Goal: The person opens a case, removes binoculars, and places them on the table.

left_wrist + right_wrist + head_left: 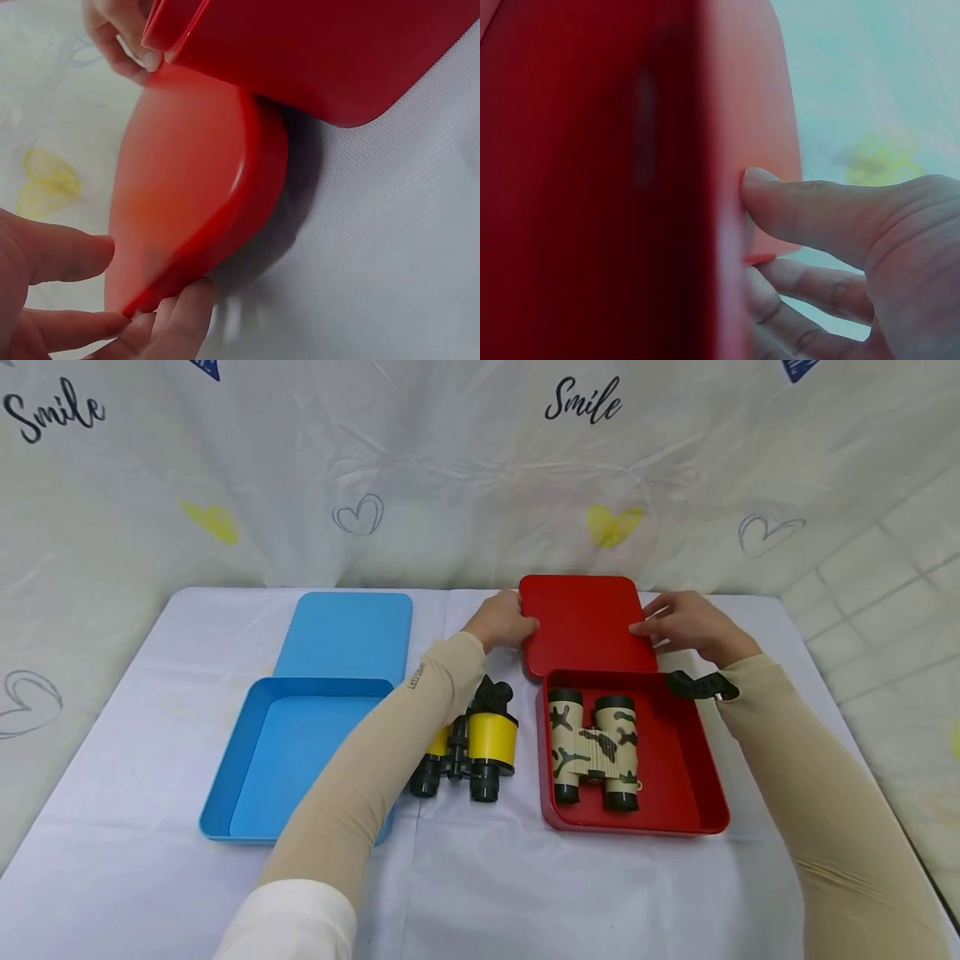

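Observation:
A red lid (583,622) is gripped by its two sides, behind the red box. On its left edge is my left hand (502,620), thumb toward the top face and fingers (184,319) at the rim. My right hand (693,625) pinches the opposite edge; the right wrist view shows its thumb (802,210) over the lid and fingers beneath. A shadow falls on the cloth beside the lid in the left wrist view. Inside the red box (678,777), on its left side, lie camouflage binoculars (596,752).
Yellow and black binoculars (492,739) stand on the white cloth (480,893) between the boxes, partly behind my left forearm. A blue box (281,760) sits at left, with nothing visible inside, and a blue lid (348,631) lies behind it. A printed curtain (465,468) hangs behind the table.

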`<state>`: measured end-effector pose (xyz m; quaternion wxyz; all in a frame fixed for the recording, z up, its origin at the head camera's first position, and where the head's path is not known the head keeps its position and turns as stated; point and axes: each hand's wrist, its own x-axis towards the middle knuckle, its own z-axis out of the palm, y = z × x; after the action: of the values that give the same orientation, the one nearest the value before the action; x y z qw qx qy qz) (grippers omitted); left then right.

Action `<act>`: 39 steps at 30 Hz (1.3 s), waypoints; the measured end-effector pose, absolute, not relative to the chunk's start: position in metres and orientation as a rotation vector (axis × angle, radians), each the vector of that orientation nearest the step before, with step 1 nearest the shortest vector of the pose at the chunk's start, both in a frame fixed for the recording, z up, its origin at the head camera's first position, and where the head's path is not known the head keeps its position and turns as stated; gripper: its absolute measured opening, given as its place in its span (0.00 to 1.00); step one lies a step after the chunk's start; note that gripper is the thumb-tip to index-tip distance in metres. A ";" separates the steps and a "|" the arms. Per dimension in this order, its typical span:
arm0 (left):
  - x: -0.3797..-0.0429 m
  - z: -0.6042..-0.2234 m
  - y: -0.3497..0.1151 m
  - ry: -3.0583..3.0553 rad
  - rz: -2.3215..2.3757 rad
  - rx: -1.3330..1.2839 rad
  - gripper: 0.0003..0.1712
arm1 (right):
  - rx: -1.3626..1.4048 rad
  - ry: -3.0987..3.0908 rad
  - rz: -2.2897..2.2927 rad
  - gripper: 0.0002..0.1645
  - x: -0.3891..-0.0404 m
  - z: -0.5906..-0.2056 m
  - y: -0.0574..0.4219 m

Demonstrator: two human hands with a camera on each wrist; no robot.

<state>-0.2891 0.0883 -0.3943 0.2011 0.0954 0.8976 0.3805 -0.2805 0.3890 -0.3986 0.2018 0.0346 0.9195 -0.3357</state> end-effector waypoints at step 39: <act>-0.280 -0.396 0.089 2.447 0.979 0.299 0.18 | 0.074 2.563 -0.903 0.34 -0.271 -0.401 0.381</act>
<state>-0.2799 0.0894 -0.3959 0.2420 0.1094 0.8951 0.3582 -0.2705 0.3815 -0.4015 0.2098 0.0266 0.9218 -0.3249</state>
